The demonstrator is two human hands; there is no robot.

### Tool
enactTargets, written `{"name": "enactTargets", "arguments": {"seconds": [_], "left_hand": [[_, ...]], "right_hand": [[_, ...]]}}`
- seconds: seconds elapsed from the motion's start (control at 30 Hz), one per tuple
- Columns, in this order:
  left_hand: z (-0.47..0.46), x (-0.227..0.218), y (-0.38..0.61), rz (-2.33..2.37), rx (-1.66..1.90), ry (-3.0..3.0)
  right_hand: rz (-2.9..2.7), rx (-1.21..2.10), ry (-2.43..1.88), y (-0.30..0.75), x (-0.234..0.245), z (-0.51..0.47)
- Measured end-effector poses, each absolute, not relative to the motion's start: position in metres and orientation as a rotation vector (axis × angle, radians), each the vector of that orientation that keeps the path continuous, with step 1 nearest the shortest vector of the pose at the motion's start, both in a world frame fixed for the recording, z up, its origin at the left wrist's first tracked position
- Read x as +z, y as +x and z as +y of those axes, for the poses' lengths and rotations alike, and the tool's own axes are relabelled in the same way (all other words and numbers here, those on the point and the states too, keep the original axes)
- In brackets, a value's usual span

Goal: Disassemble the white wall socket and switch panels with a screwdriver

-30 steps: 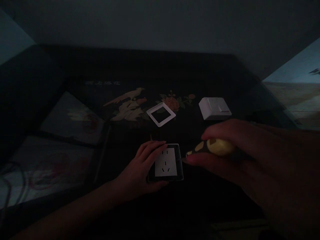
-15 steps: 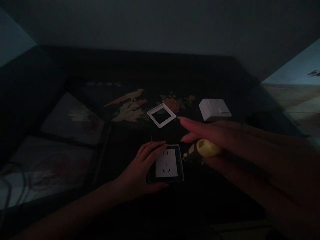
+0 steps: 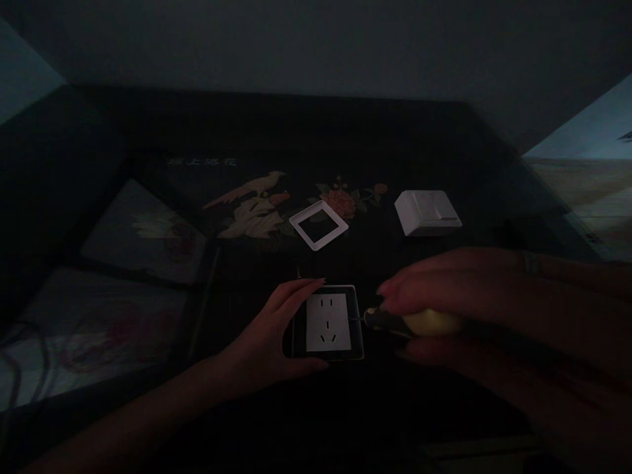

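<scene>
A wall socket (image 3: 328, 334) with a white slotted face and a dark border lies on the dark table. My left hand (image 3: 276, 329) grips its left side, fingers over the far edge and thumb along the near edge. From the right, my right hand (image 3: 459, 303) holds a screwdriver (image 3: 429, 322) with a yellow and dark handle. Its thin shaft points left and reaches the right border of the socket. Whether the tip sits in a screw is too dark to tell. Beyond the socket lies a white square frame (image 3: 340, 229), turned cornerwise.
At the back right stands a white box-shaped piece (image 3: 427, 214). A small thin upright item (image 3: 298, 270), possibly a screw, is just beyond my left fingers. The table (image 3: 237, 263) bears a bird and flower picture. Pale patterned panels (image 3: 108, 336) and a dark cable (image 3: 44, 355) are at left.
My right fingers have bent in around the screwdriver handle, having been stretched forward before. The screwdriver has shifted slightly right. My left hand stays on the socket.
</scene>
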State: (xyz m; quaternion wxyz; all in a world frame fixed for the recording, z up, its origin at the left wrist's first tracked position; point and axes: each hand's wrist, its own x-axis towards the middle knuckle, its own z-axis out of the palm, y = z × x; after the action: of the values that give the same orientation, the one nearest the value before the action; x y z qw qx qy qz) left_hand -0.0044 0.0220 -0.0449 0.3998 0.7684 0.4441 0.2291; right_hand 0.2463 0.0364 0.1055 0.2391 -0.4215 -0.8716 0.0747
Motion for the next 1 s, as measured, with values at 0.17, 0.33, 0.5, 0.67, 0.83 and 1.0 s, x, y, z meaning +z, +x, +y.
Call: {"name": "enactTargets", "arguments": {"seconds": [0.17,0.33,0.5,0.67,0.83,1.0], "left_hand": [[0.021,-0.05,-0.006,1.081,0.629,1.991],[0.022,-0.054,-0.007,1.042,0.686,1.997],[0.022,-0.054,-0.007,1.065,0.615,2.045],[0.021,-0.054,-0.006,1.085,0.627,2.103],[0.022,-0.05,-0.006,1.049,0.619,2.144],[0.022,-0.051,-0.007,1.022,0.659,2.153]], "right_hand": [[-2.384,0.285,-1.07,0.233,0.113,0.037],[-2.325,0.344,-1.05,0.225,0.112,0.038],[-2.374,0.251,-1.11,0.224,0.108,0.046],[-2.449,0.256,-1.009,0.225,0.103,0.049],[-2.526,0.45,-1.01,0.24,0.106,0.047],[-2.511,0.464,-0.931,0.241,0.109,0.046]]}}
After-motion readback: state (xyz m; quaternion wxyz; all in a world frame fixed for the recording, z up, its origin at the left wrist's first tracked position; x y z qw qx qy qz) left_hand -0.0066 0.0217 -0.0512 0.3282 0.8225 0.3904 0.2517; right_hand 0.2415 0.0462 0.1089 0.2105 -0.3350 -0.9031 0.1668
